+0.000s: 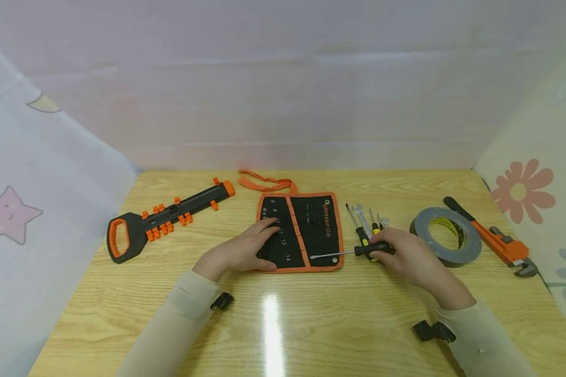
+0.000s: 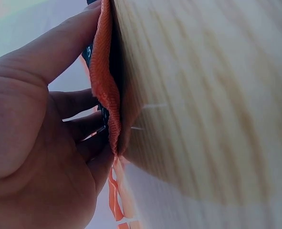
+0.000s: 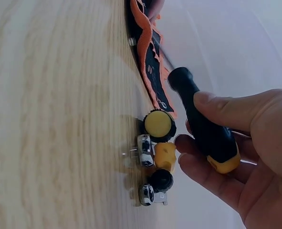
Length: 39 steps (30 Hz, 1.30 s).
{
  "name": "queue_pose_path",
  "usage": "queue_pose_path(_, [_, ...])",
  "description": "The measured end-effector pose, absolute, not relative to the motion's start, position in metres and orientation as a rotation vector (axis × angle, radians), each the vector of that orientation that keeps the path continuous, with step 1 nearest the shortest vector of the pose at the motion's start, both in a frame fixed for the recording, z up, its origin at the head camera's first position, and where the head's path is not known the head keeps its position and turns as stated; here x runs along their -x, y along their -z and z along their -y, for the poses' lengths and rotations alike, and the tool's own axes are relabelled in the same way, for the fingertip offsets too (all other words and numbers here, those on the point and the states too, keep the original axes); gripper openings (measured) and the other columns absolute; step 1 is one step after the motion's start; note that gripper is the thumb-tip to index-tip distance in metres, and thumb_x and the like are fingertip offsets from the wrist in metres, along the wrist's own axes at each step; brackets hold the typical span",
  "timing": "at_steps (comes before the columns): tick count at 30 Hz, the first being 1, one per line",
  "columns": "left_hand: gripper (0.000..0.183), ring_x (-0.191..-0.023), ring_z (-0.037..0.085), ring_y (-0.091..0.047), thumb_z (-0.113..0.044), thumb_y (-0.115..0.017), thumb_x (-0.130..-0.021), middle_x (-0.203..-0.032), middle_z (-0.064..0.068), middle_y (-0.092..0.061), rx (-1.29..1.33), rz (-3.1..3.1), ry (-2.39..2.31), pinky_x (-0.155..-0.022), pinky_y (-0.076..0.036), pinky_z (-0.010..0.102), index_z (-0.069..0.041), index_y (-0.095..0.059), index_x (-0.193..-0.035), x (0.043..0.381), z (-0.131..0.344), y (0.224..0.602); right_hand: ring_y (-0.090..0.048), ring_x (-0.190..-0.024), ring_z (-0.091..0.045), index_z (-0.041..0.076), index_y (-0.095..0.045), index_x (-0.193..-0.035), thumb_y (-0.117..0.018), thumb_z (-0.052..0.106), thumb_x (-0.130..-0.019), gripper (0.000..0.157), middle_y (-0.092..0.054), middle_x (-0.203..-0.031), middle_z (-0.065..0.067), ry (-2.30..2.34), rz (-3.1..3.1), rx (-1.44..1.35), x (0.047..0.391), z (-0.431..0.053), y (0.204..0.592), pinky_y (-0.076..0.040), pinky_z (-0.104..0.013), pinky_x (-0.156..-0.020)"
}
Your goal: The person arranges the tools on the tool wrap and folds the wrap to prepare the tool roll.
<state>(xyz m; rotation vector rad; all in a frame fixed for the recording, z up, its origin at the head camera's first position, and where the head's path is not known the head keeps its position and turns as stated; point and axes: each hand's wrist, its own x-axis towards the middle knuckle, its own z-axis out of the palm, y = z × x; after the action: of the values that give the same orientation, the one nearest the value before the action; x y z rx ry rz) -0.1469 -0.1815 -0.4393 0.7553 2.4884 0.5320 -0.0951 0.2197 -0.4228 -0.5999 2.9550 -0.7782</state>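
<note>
A black tool pouch (image 1: 318, 220) with orange trim and a row of printed numbers lies flat at mid-table. My left hand (image 1: 245, 247) rests on its left side, fingers spread over the numbered part and thumb at the near edge; in the left wrist view the pouch's orange edge (image 2: 105, 76) lifts slightly off the wood. Just right of the pouch, my right hand (image 1: 412, 259) grips a screwdriver by its black and yellow handle (image 3: 205, 124). Its metal shaft (image 1: 332, 254) points left, over the pouch's lower right corner. Below that hand lie more screwdrivers and wrenches (image 1: 362, 219), partly hidden.
An orange tie strap (image 1: 266, 186) trails behind the pouch. On the left lies a black rack (image 1: 188, 205) with orange clips and a loop handle. A grey tape roll (image 1: 469, 251) and an orange pipe wrench (image 1: 500, 246) are at the right. Fabric walls (image 1: 283, 104) surround the table.
</note>
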Motion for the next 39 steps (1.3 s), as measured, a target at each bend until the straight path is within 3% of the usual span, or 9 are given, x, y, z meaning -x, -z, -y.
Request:
queue_pose_path(9, [0.1, -0.17, 0.036, -0.008, -0.046, -0.081, -0.097, -0.184, 0.01, -0.005, -0.743, -2.468, -0.54, -0.134, -0.026, 0.058, -0.012, -0.026, -0.173, 0.147, 0.183, 0.44, -0.074, -0.105, -0.03, 0.005, -0.077, -0.118, -0.083, 0.006, -0.094, 0.025, -0.077, -0.115, -0.01, 0.827, -2.934, 0.766, 0.094, -0.218, 0.424, -0.061, -0.051, -0.088])
queue_pose_path(15, [0.101, -0.17, 0.036, -0.007, -0.046, -0.082, -0.096, -0.184, 0.009, -0.004, -0.73, -2.451, -0.558, -0.134, -0.026, 0.059, -0.013, -0.026, -0.173, 0.146, 0.183, 0.438, -0.074, -0.103, -0.028, 0.004, -0.078, -0.12, -0.084, 0.006, -0.093, 0.028, -0.075, -0.115, -0.009, 0.859, -2.949, 0.77, 0.093, -0.214, 0.423, -0.061, -0.05, -0.086])
queue_pose_path(22, [0.101, -0.171, 0.036, -0.006, -0.046, -0.083, -0.095, -0.184, 0.007, -0.005, -0.718, -2.447, -0.577, -0.134, -0.025, 0.06, -0.013, -0.027, -0.173, 0.145, 0.182, 0.437, -0.073, -0.11, -0.032, 0.004, -0.078, -0.122, -0.084, 0.014, -0.095, 0.03, -0.075, -0.12, -0.012, 0.831, -2.949, 0.673, 0.092, -0.203, 0.426, -0.061, -0.054, -0.093])
queue_pose_path(33, [0.101, -0.171, 0.036, -0.006, -0.045, -0.083, -0.095, -0.184, 0.008, -0.004, -0.714, -2.447, -0.572, -0.134, -0.025, 0.059, -0.013, -0.027, -0.173, 0.145, 0.181, 0.436, -0.07, -0.113, -0.032, 0.006, -0.08, -0.116, -0.086, 0.016, -0.094, 0.025, -0.076, -0.119, -0.009, 0.784, -2.975, 0.751, 0.093, -0.186, 0.426, -0.059, -0.055, -0.097])
queue_pose_path(39, [0.101, -0.171, 0.036, -0.006, -0.045, -0.083, -0.096, -0.184, 0.008, -0.004, -0.718, -2.448, -0.572, -0.134, -0.025, 0.06, -0.013, -0.026, -0.173, 0.146, 0.182, 0.437, -0.07, -0.109, -0.03, 0.006, -0.08, -0.117, -0.086, 0.018, -0.094, 0.027, -0.076, -0.117, -0.009, 0.776, -2.977, 0.734, 0.093, -0.181, 0.428, -0.059, -0.054, -0.093])
